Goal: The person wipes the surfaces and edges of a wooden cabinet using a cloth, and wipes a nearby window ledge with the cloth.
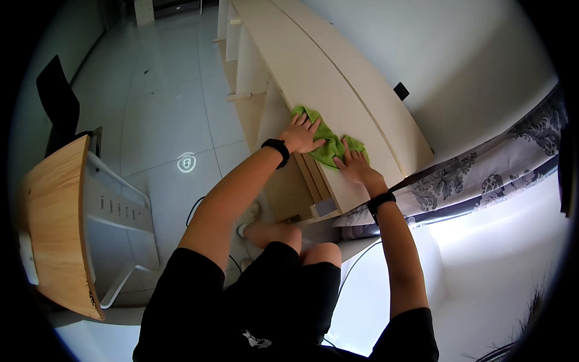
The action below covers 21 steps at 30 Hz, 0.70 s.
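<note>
A crumpled green cloth (pixel 329 144) lies on the pale wooden top of a long low cabinet (pixel 312 68). My left hand (pixel 301 135) rests palm down on the cloth's left part, its fingers spread. On the right part, near the cabinet's end, my right hand (pixel 357 168) presses down with fingers apart and thumb out to the side. Neither hand's fingers are curled around the cloth. Each wrist wears a black band. Both palms and the cloth beneath them are hidden.
Open shelf compartments (pixel 253 63) line the cabinet's left side. A patterned curtain (pixel 470 181) hangs beyond its near end, against the wall (pixel 452 59). To the left, a wooden-topped table (pixel 54 226) with white metal legs stands on the tiled floor (pixel 172 113), with a black chair (pixel 59 97) behind.
</note>
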Each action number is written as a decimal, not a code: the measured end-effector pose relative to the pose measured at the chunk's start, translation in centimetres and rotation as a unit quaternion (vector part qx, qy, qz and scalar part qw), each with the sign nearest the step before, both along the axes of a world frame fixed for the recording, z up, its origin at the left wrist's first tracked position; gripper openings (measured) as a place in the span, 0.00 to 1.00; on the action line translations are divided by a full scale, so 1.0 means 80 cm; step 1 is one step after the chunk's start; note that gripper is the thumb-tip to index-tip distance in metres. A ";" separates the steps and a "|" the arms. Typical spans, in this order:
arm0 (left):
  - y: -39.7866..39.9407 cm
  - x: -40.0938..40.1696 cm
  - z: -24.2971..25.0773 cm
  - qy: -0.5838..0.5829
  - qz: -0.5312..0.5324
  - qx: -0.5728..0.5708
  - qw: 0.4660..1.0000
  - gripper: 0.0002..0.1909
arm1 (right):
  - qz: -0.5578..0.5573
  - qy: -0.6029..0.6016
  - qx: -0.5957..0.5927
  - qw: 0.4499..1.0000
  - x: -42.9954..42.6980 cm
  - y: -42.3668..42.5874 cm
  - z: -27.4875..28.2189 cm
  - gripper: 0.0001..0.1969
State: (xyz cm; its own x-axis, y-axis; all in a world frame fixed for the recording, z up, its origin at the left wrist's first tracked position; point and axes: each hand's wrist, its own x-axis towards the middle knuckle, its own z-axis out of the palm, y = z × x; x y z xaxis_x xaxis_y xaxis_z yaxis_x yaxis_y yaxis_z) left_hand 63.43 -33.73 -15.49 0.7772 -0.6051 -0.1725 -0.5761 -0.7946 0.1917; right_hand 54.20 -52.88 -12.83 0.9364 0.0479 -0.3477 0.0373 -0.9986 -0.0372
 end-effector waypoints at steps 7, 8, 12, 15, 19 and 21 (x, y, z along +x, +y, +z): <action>-0.028 0.083 -0.004 -0.022 0.044 -0.008 0.999 0.34 | 0.069 0.049 -0.117 0.990 0.140 0.000 -0.041 0.35; -0.036 0.098 -0.010 -0.030 0.047 -0.020 0.998 0.34 | 0.063 0.049 -0.119 0.990 0.158 -0.012 -0.044 0.34; -0.054 0.139 -0.016 -0.049 0.086 -0.036 0.994 0.34 | 0.101 0.076 -0.190 0.974 0.205 -0.020 -0.025 0.28; -0.070 0.169 -0.024 -0.056 0.095 -0.047 0.993 0.34 | 0.074 0.050 -0.183 0.979 0.246 -0.041 -0.042 0.27; -0.077 0.189 -0.022 -0.050 0.093 -0.040 0.994 0.34 | 0.035 0.028 -0.147 0.988 0.266 -0.052 -0.044 0.31; -0.078 0.186 -0.027 -0.051 0.090 -0.041 0.994 0.34 | 0.012 0.013 -0.117 0.993 0.259 -0.055 -0.050 0.32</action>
